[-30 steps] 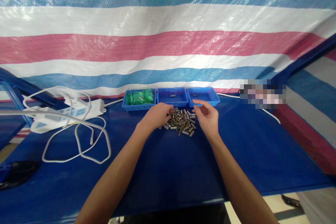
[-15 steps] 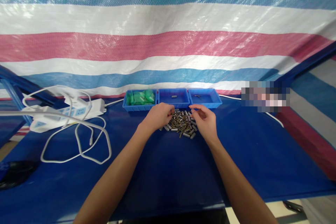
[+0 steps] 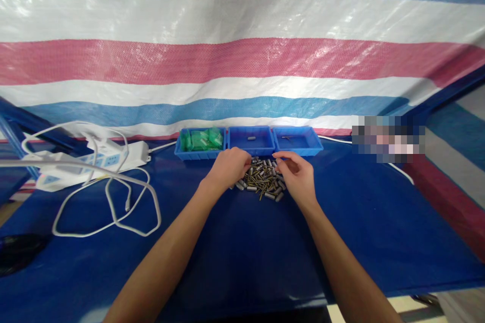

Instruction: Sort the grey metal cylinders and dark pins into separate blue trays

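A pile of small metal screws and grey cylinders (image 3: pixel 262 179) lies on the blue table (image 3: pixel 250 257), between my two hands. My left hand (image 3: pixel 232 167) is at the pile's left edge, its fingers curled together over something I cannot make out. At the upper right edge of the pile is my right hand (image 3: pixel 297 172), thumb and index finger pinched; anything between them is too small to tell. Behind the pile, the middle blue bin (image 3: pixel 250 147) holds one grey cylinder (image 3: pixel 251 138), and the right blue bin (image 3: pixel 299 148) holds a thin screw (image 3: pixel 286 137).
The left blue bin (image 3: pixel 200 155) contains green plastic bags (image 3: pixel 204 139). A white power strip (image 3: pixel 132 155) and looped white cable (image 3: pixel 109 231) lie at the left. A black object (image 3: pixel 20 252) is at the far left, and a striped sheet (image 3: pixel 227 60) hangs behind.
The view has shifted slightly. Both hands stay at the pile in almost the same pose.
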`<state>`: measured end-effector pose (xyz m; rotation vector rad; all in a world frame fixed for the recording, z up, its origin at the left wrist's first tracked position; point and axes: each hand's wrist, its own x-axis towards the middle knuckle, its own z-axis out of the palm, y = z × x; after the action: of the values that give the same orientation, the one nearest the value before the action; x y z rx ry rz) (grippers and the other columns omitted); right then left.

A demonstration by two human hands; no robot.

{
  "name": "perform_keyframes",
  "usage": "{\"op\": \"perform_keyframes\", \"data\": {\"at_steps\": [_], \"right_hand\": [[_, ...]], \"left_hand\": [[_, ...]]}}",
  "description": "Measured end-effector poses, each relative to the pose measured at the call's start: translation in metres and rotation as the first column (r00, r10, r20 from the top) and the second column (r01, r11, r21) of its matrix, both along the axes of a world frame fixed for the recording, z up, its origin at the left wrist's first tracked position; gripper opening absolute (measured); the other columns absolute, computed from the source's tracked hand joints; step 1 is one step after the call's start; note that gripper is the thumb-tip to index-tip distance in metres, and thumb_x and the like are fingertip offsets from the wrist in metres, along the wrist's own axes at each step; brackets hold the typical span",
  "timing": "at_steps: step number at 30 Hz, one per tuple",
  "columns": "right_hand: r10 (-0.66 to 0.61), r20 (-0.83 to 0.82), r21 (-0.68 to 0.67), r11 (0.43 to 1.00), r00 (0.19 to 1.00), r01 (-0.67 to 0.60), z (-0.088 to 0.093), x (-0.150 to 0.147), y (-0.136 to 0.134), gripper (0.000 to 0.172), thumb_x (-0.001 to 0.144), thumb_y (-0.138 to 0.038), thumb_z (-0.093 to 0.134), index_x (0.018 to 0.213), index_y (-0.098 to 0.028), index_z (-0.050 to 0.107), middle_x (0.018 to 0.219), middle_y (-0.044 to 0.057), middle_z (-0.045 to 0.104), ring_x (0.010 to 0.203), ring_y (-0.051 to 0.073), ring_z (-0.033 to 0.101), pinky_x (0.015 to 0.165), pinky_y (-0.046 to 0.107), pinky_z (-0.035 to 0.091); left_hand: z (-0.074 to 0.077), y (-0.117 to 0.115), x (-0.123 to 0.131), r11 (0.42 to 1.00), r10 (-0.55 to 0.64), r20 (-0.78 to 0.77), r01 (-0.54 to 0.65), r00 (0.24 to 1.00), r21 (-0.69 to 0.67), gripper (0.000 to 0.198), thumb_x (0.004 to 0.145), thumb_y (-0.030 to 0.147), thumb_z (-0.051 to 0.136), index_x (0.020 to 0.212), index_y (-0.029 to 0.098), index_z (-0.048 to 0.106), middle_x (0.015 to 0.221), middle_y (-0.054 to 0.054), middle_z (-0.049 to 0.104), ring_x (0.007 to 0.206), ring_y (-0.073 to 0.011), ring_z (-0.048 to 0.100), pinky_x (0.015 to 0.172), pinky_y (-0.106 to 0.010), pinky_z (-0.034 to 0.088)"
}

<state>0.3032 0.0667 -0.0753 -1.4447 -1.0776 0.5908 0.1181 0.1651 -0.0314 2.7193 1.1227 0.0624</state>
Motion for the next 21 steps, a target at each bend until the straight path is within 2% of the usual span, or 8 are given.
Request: {"op": "perform_keyframes", "data": {"at_steps": [3, 6, 9, 12, 16, 21], "right_hand": [[0.008, -0.024, -0.008, 1.0, 1.0, -0.008, -0.003, -0.001, 0.001, 0.023, 0.09, -0.043, 0.071, 0.101, -0.024, 0.079, 0.095, 0.006, 0.079, 0.074, 0.021, 0.071, 0.072, 0.036, 0.059], [0.024, -0.046, -0.012, 1.0, 0.999, -0.024, -0.005, -0.002, 0.002, 0.022, 0.09, -0.042, 0.071, 0.1, -0.024, 0.078, 0.097, 0.007, 0.079, 0.075, 0.022, 0.072, 0.071, 0.036, 0.059], [0.079, -0.079, -0.029, 0.996, 0.994, -0.082, -0.002, -0.005, 0.002, 0.022, 0.087, -0.04, 0.074, 0.102, -0.024, 0.078, 0.091, 0.006, 0.079, 0.073, 0.021, 0.072, 0.069, 0.035, 0.059], [0.185, -0.22, -0.063, 0.977, 0.958, -0.203, 0.005, -0.01, 0.001, 0.03, 0.079, -0.038, 0.083, 0.104, -0.024, 0.078, 0.083, 0.003, 0.077, 0.066, 0.019, 0.069, 0.059, 0.03, 0.054], [0.232, -0.442, -0.066, 0.955, 0.866, -0.29, 0.012, -0.015, -0.001, 0.039, 0.071, -0.039, 0.089, 0.105, -0.023, 0.078, 0.083, 0.003, 0.078, 0.06, 0.016, 0.064, 0.052, 0.027, 0.047], [0.213, -0.539, -0.053, 0.957, 0.815, -0.285, 0.015, -0.015, 0.0, 0.028, 0.071, -0.039, 0.089, 0.091, -0.021, 0.081, 0.081, 0.004, 0.079, 0.06, 0.014, 0.062, 0.055, 0.027, 0.048]], "left_hand": [[0.006, 0.002, -0.005, 1.0, -0.004, 0.034, 0.004, 0.999, -0.011, 0.016, 0.092, 0.019, 0.062, 0.089, 0.019, 0.078, 0.09, -0.01, 0.077, 0.084, -0.025, 0.071, 0.077, -0.033, 0.052], [0.012, 0.006, -0.013, 0.997, -0.019, 0.174, 0.033, 0.985, -0.075, 0.015, 0.092, 0.018, 0.063, 0.087, 0.019, 0.077, 0.085, -0.007, 0.076, 0.08, -0.021, 0.07, 0.075, -0.03, 0.05], [0.018, 0.01, -0.02, 0.976, -0.028, 0.377, 0.107, 0.926, -0.19, 0.013, 0.093, 0.02, 0.064, 0.088, 0.018, 0.076, 0.082, -0.003, 0.076, 0.076, -0.0164, 0.069, 0.073, -0.027, 0.05], [0.024, 0.01, -0.024, 0.945, -0.006, 0.5, 0.168, 0.866, -0.28, 0.013, 0.094, 0.023, 0.064, 0.09, 0.017, 0.075, 0.08, -0.001, 0.076, 0.072, -0.0137, 0.067, 0.072, -0.025, 0.05], [0.028, 0.007, -0.022, 0.905, 0.013, 0.517, 0.209, 0.856, -0.37, 0.017, 0.095, 0.024, 0.061, 0.092, 0.016, 0.075, 0.081, -0.002, 0.076, 0.073, -0.0138, 0.068, 0.07, -0.024, 0.052], [0.028, 0.004, -0.018, 0.864, -0.017, 0.482, 0.256, 0.876, -0.434, 0.019, 0.097, 0.024, 0.058, 0.09, 0.016, 0.074, 0.08, -0.002, 0.075, 0.072, -0.0141, 0.068, 0.069, -0.024, 0.051]]}}
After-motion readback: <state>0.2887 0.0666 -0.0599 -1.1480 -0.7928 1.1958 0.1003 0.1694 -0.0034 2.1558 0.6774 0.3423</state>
